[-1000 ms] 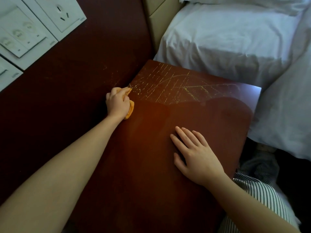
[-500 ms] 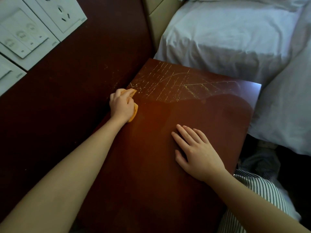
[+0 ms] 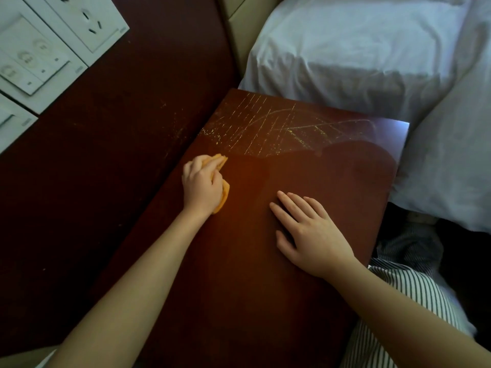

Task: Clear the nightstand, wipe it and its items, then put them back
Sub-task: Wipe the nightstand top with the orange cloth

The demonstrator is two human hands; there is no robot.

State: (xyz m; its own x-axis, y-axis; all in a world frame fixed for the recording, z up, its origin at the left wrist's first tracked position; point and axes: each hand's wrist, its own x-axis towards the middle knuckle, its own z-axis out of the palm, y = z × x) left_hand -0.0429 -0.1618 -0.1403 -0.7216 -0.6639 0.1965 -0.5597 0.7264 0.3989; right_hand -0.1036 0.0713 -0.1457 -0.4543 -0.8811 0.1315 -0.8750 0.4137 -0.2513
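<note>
Now: wiping the nightstand surface (image 3: 265, 301).
Orange cloth (image 3: 224, 193) bunched in left hand (image 3: 203, 185) fingers at 10 o'clock; right hand (image 3: 310, 235) at 3 o'clock, fingers straight, flat, probably bracing.

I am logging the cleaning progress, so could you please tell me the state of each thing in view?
nightstand: fine pale streaks across its far end.
orange cloth: bunched up, pressed on the nightstand.
left hand: fingers curled round the cloth.
right hand: flat on the nightstand, fingers straight, holding nothing.
wall socket: nothing plugged in.
bed sheet: rumpled.
</note>
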